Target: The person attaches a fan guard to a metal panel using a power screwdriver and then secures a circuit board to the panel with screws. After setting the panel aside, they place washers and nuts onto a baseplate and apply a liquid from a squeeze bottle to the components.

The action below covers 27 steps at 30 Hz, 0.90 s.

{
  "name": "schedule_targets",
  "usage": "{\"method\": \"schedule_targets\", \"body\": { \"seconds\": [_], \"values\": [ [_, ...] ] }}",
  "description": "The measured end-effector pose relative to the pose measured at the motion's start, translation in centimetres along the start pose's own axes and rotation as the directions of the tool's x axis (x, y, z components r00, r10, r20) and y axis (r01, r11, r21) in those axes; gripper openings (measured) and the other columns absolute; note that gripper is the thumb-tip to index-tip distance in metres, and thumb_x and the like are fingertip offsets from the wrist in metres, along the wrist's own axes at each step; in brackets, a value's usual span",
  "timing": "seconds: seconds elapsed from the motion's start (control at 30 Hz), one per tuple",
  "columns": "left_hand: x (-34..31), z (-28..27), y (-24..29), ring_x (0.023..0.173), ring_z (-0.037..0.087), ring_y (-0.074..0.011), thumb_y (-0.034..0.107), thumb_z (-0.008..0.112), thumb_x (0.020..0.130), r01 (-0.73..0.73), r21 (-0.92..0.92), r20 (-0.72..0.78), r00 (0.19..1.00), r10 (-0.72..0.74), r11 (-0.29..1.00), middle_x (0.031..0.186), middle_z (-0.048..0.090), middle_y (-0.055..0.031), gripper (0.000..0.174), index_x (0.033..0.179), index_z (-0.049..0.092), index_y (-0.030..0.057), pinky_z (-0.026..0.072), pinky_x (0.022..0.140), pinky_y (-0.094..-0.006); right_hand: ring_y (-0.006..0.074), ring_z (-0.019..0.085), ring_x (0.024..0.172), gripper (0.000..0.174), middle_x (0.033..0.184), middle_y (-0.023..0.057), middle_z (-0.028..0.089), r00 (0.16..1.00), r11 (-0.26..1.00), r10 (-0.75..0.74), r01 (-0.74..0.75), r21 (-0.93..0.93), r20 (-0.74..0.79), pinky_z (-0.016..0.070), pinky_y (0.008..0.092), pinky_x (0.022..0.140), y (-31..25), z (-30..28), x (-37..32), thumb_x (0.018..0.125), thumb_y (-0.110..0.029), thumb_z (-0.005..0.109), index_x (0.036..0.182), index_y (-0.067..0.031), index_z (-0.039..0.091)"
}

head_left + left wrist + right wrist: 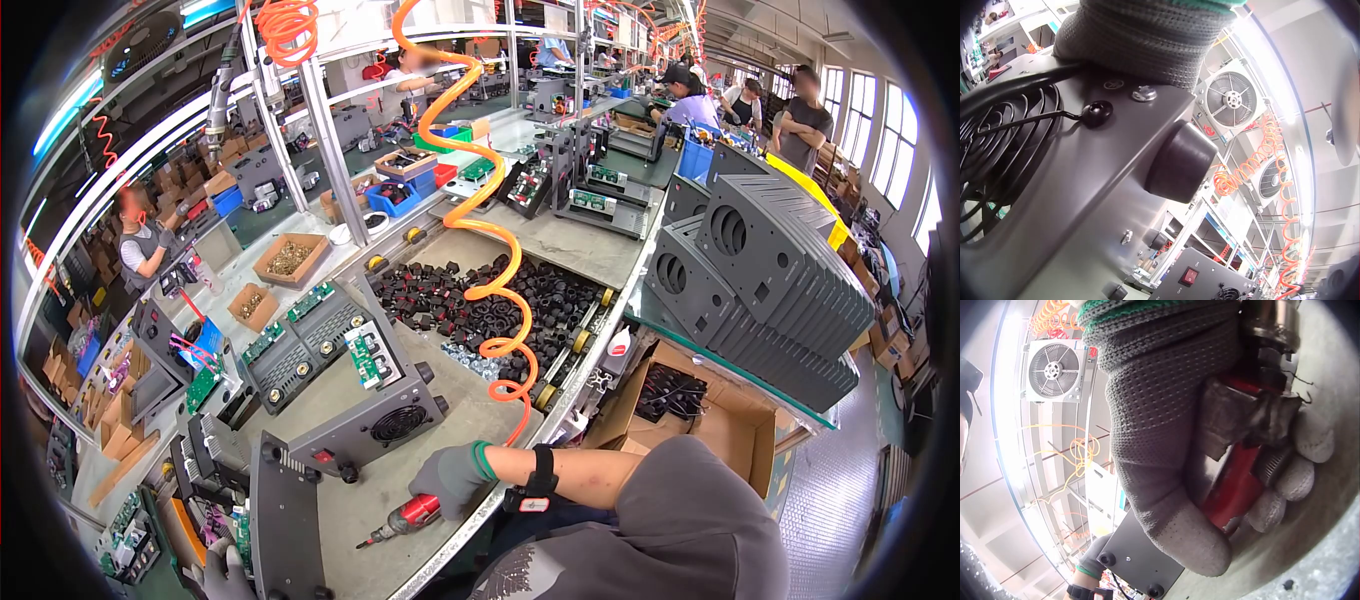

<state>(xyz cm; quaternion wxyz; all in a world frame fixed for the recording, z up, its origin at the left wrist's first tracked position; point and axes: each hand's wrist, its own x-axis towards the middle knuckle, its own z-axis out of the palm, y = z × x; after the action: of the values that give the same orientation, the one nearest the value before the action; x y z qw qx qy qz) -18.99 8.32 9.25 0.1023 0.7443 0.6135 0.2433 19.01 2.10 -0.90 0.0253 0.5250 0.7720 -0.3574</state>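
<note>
My gloved right hand (pixel 452 480) grips a red pneumatic screwdriver (pixel 418 512), its bit pointing left close over the bench. In the right wrist view, thumb and fingers curl round the screwdriver's red body (pixel 1235 487). At the lower left, my gloved left hand (pixel 222 577) is beside a dark grey metal case (pixel 285 530) standing upright. The left wrist view has the left glove (pixel 1141 44) against the case, near a fan grille (pixel 997 144) and a black rubber foot (pixel 1182 162); the fingers are mostly hidden there.
Another case with a fan and red switch (pixel 355 430) stands just beyond. Black knobs or feet (pixel 450 300) fill a tray behind it. An orange coiled hose (pixel 490 210) hangs over the bench. Stacked grey panels (pixel 760 270) and a carton (pixel 725 425) are at right.
</note>
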Motion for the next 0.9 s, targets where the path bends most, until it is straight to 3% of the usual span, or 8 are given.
{"method": "schedule_targets", "body": {
  "seconds": [0.9],
  "values": [
    [0.11, 0.09, -0.47, 0.096, 0.067, -0.0221, 0.035, 0.057, 0.099, -0.007, 0.017, 0.000, 1.000, 0.007, 1.000, 0.107, 0.073, -0.0101, 0.036, 0.117, 0.070, 0.0068, 0.0498, 0.088, -0.0336, 0.0393, 0.066, 0.089, 0.053, 0.091, 0.0168, 0.069, 1.000, 1.000, 0.014, -0.014, 0.005, -0.005, 0.0497, 0.0483, 0.078, -0.30, -0.16, -0.32, 0.058, -0.026, 0.073, 0.108, -0.0098, 0.065]
  ]
}}
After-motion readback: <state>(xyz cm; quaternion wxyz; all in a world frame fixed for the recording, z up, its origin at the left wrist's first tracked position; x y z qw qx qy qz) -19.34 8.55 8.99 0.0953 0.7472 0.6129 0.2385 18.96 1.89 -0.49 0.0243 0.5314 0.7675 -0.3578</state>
